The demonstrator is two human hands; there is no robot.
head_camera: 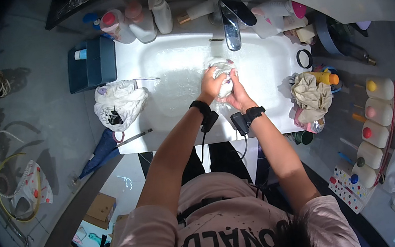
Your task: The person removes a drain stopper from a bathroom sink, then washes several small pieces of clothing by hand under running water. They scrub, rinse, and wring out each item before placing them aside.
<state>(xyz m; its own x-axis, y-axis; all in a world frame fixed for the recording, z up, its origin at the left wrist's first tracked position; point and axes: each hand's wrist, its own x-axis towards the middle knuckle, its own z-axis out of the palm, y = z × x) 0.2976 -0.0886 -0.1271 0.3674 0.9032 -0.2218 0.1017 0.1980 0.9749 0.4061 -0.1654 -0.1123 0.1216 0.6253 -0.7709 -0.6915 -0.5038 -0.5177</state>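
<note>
Both my hands hold one wet, bunched white cloth [225, 86] in the sink basin [171, 100], a little below the chrome faucet [232, 31]. My left hand [211, 84] presses on the cloth's left side with its fingers across the top. Around the lower right side of the same cloth curls my right hand [237, 93]. Water lies in the basin, with splashes about the cloth. A crumpled white cloth with a black print [120, 102] rests on the sink's left rim, and a crumpled beige cloth [311, 94] on the right rim.
Pump and spray bottles [163, 14] line the back ledge. A dark blue organizer [92, 64] stands at the back left. A yellow tube [323, 77] and a pink can [309, 121] lie by the beige cloth. White wall-mounted holders [377, 111] are at the right.
</note>
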